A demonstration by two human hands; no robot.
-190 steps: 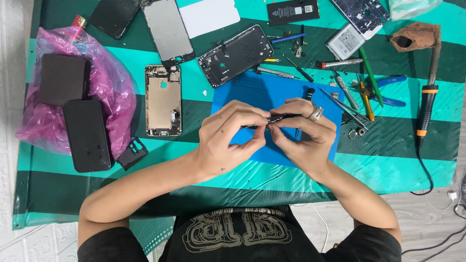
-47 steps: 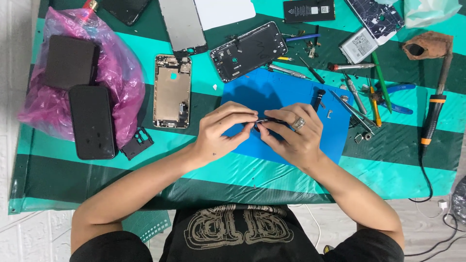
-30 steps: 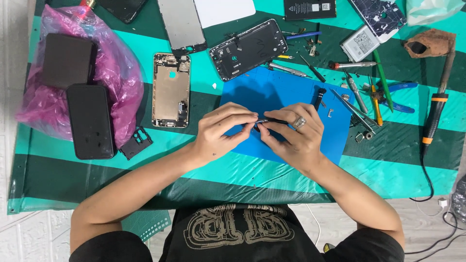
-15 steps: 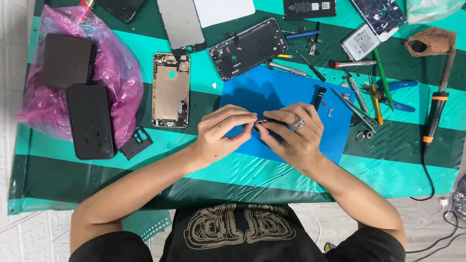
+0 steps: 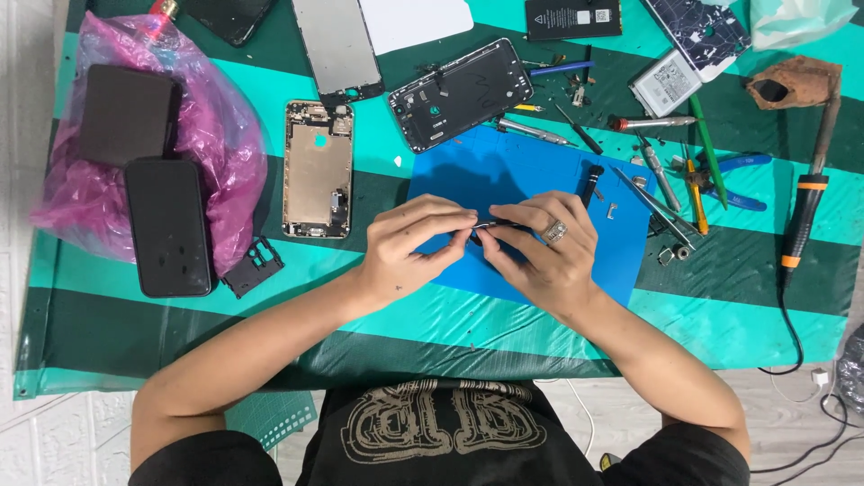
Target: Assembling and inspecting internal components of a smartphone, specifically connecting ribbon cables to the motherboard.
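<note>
Centrally, a small dark component (image 5: 493,224) is pinched between both hands just above the blue work mat (image 5: 540,171), near the mat's middle. Left hand (image 5: 409,247): fingers curled inward, thumb and forefinger closed on the left end of the component; the remaining fingers are bent loosely above it. Right hand (image 5: 544,252): likewise curled, fingertips closed on the right end of the component, a ring (image 5: 554,231) visible on one finger. The two sets of fingertips nearly touch; the component's exact shape is too small to tell.

On the mat itself, toward its upper right part, lies a short black strip-shaped part (image 5: 590,183). Touching the mat's upper edge sits a black phone housing (image 5: 461,94), inner side up and tilted. Left of the mat, just beside it, lies a gold phone chassis (image 5: 318,168), open side up. Farther left of the mat, a black phone (image 5: 168,226) and a dark box (image 5: 126,113) rest on a pink plastic bag (image 5: 229,126); a small black frame piece (image 5: 252,266) lies between the phone and the mat. Right of the mat, screwdrivers and tweezers (image 5: 666,184) lie clustered, with blue-handled pliers (image 5: 742,166) near them and a soldering iron (image 5: 804,216) well beyond. Everything rests on a green-striped cloth (image 5: 135,315).
</note>
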